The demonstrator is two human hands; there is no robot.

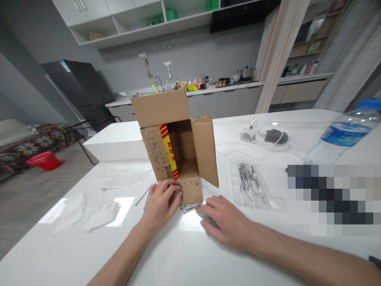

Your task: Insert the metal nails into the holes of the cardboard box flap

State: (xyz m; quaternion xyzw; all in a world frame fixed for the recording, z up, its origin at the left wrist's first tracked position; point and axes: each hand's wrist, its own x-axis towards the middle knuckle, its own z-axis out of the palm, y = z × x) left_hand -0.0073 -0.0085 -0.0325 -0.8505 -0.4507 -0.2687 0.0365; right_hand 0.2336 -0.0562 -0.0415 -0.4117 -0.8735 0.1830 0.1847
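Cardboard box (178, 147) stands open-fronted on the white glossy worktop (59, 246), just ahead of both hands. Brown corrugated board, flaps splayed, red-and-yellow tape strip down the left panel; rows of nail heads dot that panel and the lower flap. Left hand (162, 200) curled against the lower front corner, fingertips apparently pinching a nail there. Right hand (228, 222) flat, empty, fingers spread, beside loose steel nails (190, 207). Clear plastic tray (248, 182) of nails beyond the right hand.

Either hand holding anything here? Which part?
Left hand grips the cardboard box at its lower front flap, fingers on the nail heads. Right hand lies flat on the table by loose nails, holding nothing.
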